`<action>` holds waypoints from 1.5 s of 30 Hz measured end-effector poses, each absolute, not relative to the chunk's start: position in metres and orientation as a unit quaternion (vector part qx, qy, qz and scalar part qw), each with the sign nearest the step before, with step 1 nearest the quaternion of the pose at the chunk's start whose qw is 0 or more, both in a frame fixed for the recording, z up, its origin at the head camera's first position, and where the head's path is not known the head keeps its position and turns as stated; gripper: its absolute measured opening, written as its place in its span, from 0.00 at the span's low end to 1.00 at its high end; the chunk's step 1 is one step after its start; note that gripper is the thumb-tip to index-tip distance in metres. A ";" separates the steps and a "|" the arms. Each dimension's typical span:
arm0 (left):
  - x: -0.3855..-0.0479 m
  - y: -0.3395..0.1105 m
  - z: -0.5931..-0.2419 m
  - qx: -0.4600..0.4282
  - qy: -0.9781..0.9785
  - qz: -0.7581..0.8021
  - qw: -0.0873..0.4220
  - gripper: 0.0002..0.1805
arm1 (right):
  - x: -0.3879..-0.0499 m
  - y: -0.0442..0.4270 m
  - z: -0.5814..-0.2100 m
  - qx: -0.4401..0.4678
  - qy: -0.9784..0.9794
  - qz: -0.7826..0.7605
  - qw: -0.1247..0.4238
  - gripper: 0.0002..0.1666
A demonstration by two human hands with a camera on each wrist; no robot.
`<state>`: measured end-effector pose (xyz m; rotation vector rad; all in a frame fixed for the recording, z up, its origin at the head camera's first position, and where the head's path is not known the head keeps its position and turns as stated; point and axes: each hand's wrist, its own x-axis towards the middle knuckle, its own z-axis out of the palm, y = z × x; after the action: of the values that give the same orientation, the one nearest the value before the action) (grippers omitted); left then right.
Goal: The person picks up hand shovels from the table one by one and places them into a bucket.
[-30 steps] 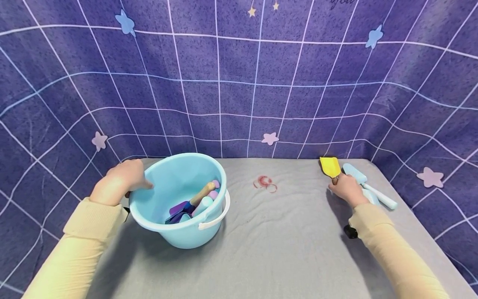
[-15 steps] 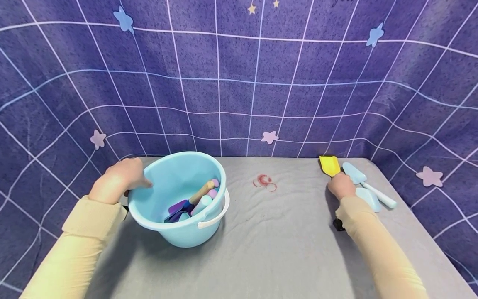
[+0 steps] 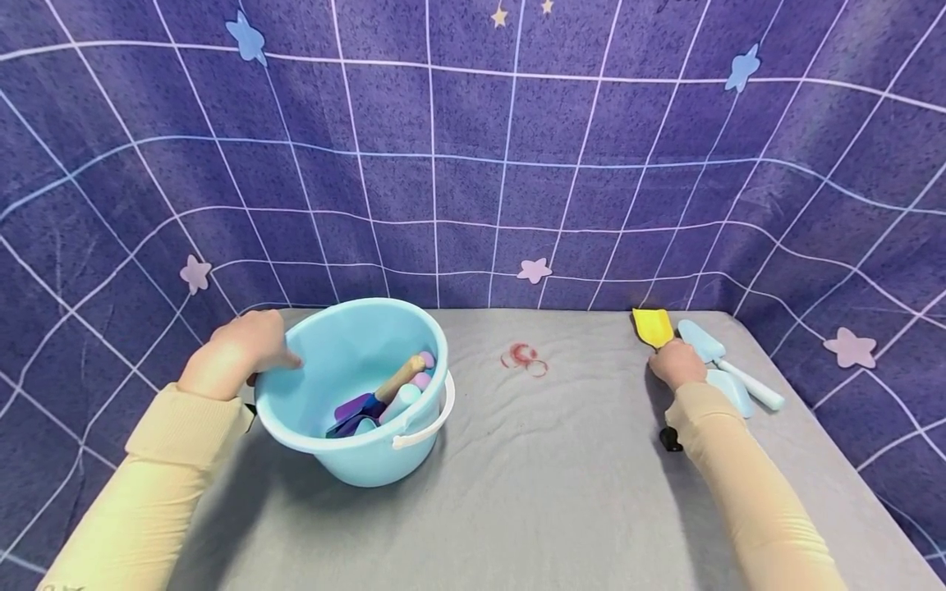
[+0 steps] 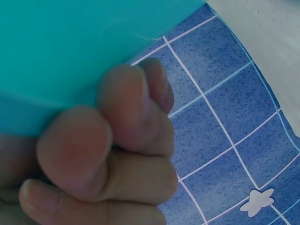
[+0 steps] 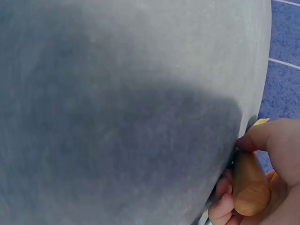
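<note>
"Hands? Quick."

"My R hand (image 3: 678, 365) has thumb & fingers wrapped round the wooden handle (image 5: 251, 187) of the yellow toy shovel (image 3: 654, 328). My L hand (image 3: 247, 349) grips the light-blue bucket (image 3: 336, 361) by its rim, L of frame."

"Where's the shovel exactly?"

"R of frame, blade near the far edge of the grey-covered table (image 3: 562, 492), just beside a light-blue toy shovel (image 3: 699, 340). Can't tell if the blade's touching the cloth."

"What could go wrong?"

"Prob. a knock: if I swing my wrist R, I might shove that light-blue one, or the second light-blue blade (image 3: 732, 394) by my cuff, b/c both sit so close. And if my L hand presses down on the rim, the bucket could tip; the toy tools (image 3: 401, 379) inside are bunched toward its R side, so the load's uneven."

"Slip risk?"

"Some, I'd guess. Handle looks smooth & round, w/ its butt end poking out of my grip."

"And how's it look?"

"Bright yellow blade, broad, squarish front edge, scooped AFAICT. Handle's warm brown wood, rounded off at the end. My fingers hide the join."
</note>
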<state>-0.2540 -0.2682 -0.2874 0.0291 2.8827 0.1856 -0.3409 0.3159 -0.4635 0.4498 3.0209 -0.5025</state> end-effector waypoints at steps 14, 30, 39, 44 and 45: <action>-0.253 -0.267 -0.285 0.006 0.990 0.065 0.127 0.20 | -0.333 0.324 -0.439 0.108 0.982 -0.145 0.047 0.25; -0.253 -0.268 -0.287 0.006 0.990 0.067 0.121 0.19 | -0.321 0.325 -0.397 0.026 0.989 -0.136 0.056 0.15; -0.252 -0.268 -0.287 0.008 0.991 0.068 0.118 0.19 | -0.321 0.317 -0.370 -0.018 0.994 -0.097 0.053 0.17; -0.252 -0.268 -0.287 0.007 0.991 0.066 0.116 0.19 | -0.318 0.310 -0.350 -0.019 0.994 -0.082 0.068 0.17; -0.252 -0.268 -0.287 0.007 0.991 0.067 0.117 0.19 | -0.317 0.308 -0.346 -0.016 0.993 -0.085 0.076 0.17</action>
<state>-0.2523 -0.2683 -0.2871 0.0200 2.9002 0.1948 -0.3171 0.3082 -0.3458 -0.0486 2.9786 -0.2541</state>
